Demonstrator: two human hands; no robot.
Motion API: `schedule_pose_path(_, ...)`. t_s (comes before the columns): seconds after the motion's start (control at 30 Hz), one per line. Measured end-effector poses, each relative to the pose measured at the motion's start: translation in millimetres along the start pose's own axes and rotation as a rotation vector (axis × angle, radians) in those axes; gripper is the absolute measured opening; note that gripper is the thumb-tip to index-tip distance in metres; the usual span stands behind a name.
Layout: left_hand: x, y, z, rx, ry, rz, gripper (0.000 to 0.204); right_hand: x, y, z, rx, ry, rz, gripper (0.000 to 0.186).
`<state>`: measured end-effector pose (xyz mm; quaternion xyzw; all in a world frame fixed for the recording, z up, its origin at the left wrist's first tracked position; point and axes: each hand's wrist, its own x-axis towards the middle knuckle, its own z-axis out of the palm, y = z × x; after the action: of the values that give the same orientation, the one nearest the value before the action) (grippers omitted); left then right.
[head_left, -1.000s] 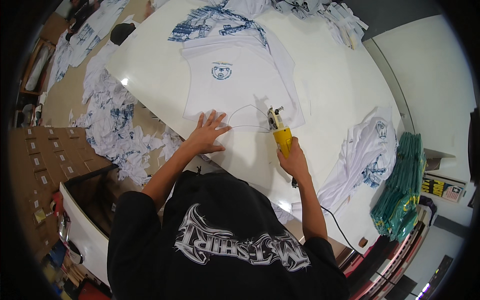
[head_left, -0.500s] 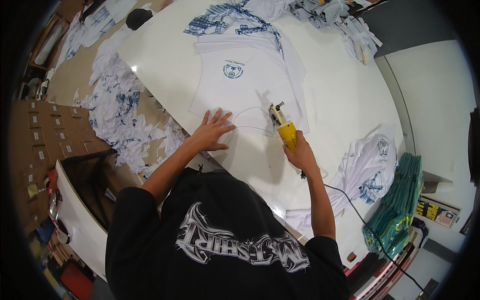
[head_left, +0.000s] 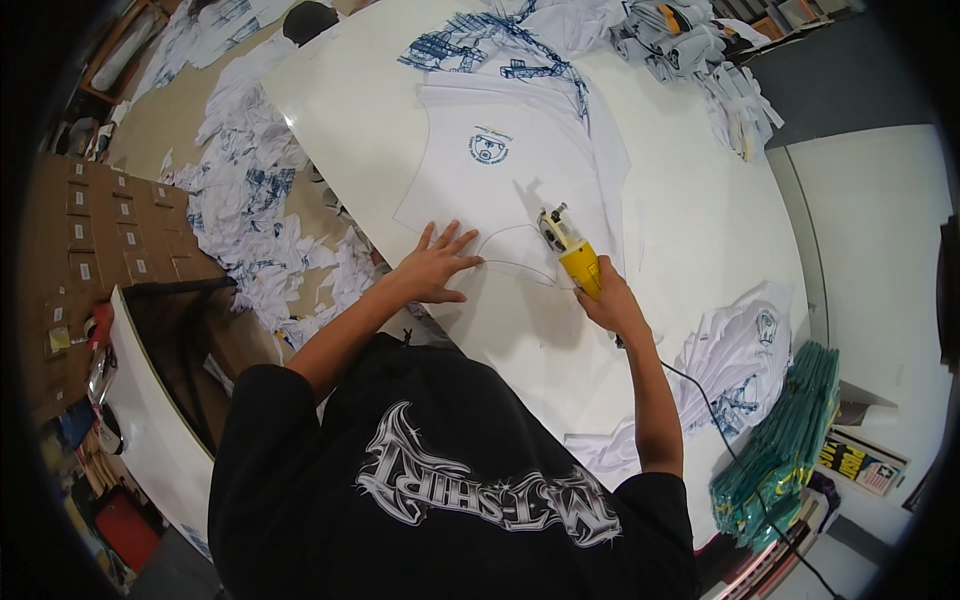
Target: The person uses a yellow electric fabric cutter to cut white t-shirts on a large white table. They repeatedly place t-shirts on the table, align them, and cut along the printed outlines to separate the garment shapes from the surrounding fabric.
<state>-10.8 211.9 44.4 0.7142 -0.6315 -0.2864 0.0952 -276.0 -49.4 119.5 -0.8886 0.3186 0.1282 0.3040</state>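
White fabric panel (head_left: 480,195) lies on the bench (head_left: 690,200). Our hands are apart: right hand (head_left: 612,300) wrapped round the yellow cutter (head_left: 580,268) at the panel's near right; left hand (head_left: 435,268) spread flat, near left. We judge panel slippage could send the cutter astray.

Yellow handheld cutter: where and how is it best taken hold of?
Probably by the rear of its yellow body, with a wraparound grip from the person's near right side. The body is long and narrow, its rear angled that way, where the right hand holds it; the metal head is at the far end, toward the white fabric.
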Motion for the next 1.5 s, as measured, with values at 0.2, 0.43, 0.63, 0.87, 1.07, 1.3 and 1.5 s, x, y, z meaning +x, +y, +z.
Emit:
schedule_pose_path(0.2, 1, 0, 0, 0.006, -0.004, -0.001, 0.078, 14, 2, -4, -0.029, -0.009, -0.036, 0.055)
schedule_pose_path(0.43, 1, -2, 4, 0.006, 0.013, 0.006, 0.078, 23, -3, -11, -0.043, -0.045, -0.057, 0.057)
schedule_pose_path(0.63, 2, 0, 1, 0.006, -0.009, -0.003, 0.079, 30, -5, -12, -0.046, -0.058, -0.083, 0.057)
schedule_pose_path(0.87, -1, 0, 4, 0.052, 0.013, 0.029, 0.079, 9, -4, -9, -0.024, -0.044, -0.059, 0.058)
schedule_pose_path(1.07, -15, 11, -3, 0.024, -0.235, 0.246, 0.06, -92, 21, 3, 0.207, -0.077, 0.167, 0.052)
schedule_pose_path(1.3, 123, -38, -55, 0.177, 0.324, -0.207, 0.079, -206, 58, 70, 0.606, 0.284, 0.431, 0.053)
schedule_pose_path(1.5, 185, -98, -47, -0.265, -0.167, -0.143, 0.05, -208, 13, 93, 1.007, 0.456, 0.501, 0.041)
